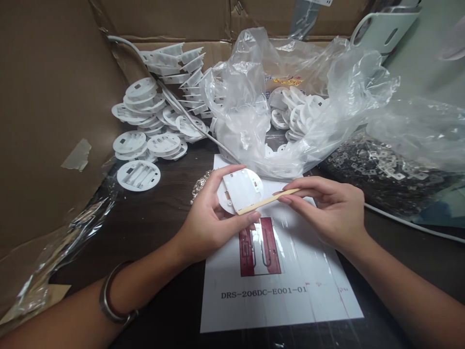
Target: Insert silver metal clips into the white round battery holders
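Note:
My left hand [214, 218] grips a round white plastic battery holder [244, 188] by its edges, tilted up above a printed sheet [232, 312]. A raised rectangular housing shows on the side facing me. Between the thumb and fingers of my right hand [323, 208] is a thin, pale yellow stick [269, 199], pinched near its right end. Its left end lies against the lower edge of the holder, close to my left thumb. A small heap of shiny metal pieces [200, 186] is partly hidden behind my left hand.
Stacked white round holders [140, 114] stand at the back left, with a single one [138, 175] in front. A clear plastic bag [250, 121] spreads across the back. At right lies a bag of metal contacts [378, 165]. A white cable [192, 121] crosses behind; cardboard [47, 97] walls the left.

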Action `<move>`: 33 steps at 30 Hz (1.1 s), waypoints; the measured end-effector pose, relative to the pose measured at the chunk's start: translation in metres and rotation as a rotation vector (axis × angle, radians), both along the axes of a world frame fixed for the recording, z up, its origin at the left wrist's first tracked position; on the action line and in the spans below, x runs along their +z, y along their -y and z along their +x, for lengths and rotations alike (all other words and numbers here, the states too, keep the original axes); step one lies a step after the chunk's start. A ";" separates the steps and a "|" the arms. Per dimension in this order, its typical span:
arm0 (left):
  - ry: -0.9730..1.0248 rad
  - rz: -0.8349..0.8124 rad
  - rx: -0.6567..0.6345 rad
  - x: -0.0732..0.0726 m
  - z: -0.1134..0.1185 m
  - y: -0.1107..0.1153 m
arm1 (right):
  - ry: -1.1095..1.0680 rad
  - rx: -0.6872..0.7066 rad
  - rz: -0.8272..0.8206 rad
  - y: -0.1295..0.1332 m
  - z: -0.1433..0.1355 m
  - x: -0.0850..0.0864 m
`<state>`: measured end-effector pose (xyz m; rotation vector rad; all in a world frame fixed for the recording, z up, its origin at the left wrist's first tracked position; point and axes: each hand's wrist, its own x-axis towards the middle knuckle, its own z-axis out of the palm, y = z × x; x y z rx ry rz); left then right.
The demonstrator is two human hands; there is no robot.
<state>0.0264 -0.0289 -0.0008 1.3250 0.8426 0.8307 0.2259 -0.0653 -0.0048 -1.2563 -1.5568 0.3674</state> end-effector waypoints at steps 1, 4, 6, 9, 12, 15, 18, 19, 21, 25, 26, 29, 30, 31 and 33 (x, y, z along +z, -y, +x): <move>-0.008 0.014 0.011 0.000 0.000 0.000 | 0.002 -0.001 -0.006 0.000 0.000 0.000; -0.042 0.099 0.052 -0.001 0.000 0.000 | 0.017 0.013 -0.022 -0.001 0.001 0.002; -0.057 0.167 0.078 -0.001 -0.001 0.000 | 0.029 0.031 -0.030 -0.001 0.002 0.003; -0.063 0.225 0.089 -0.001 -0.002 0.000 | 0.037 0.050 -0.040 -0.001 0.002 0.004; -0.074 0.265 0.090 -0.002 -0.003 0.000 | 0.038 0.062 -0.037 -0.001 0.002 0.005; -0.110 0.315 0.099 -0.004 -0.004 0.000 | 0.055 0.060 -0.044 -0.001 0.002 0.005; -0.153 0.367 0.111 -0.005 -0.005 0.000 | 0.065 0.060 -0.049 -0.001 0.003 0.006; -0.166 0.383 0.118 -0.006 -0.005 0.000 | 0.068 0.061 -0.052 -0.001 0.003 0.006; -0.185 0.404 0.129 -0.006 -0.005 0.000 | 0.075 0.060 -0.056 -0.001 0.003 0.006; -0.208 0.465 0.141 -0.005 -0.004 0.000 | 0.065 0.061 -0.044 -0.001 0.001 0.005; -0.218 0.493 0.146 -0.005 -0.004 0.000 | 0.059 0.070 -0.037 -0.001 0.000 0.004; -0.241 0.546 0.152 -0.005 -0.005 0.001 | 0.036 0.104 -0.019 0.000 -0.003 0.003; -0.244 0.555 0.147 -0.005 -0.005 0.001 | 0.030 0.119 -0.015 0.000 -0.004 0.003; -0.246 0.566 0.142 -0.005 -0.006 0.001 | 0.025 0.139 -0.013 0.001 -0.005 0.002; -0.261 0.599 0.137 -0.005 -0.006 0.001 | 0.011 0.186 -0.020 0.002 -0.007 0.002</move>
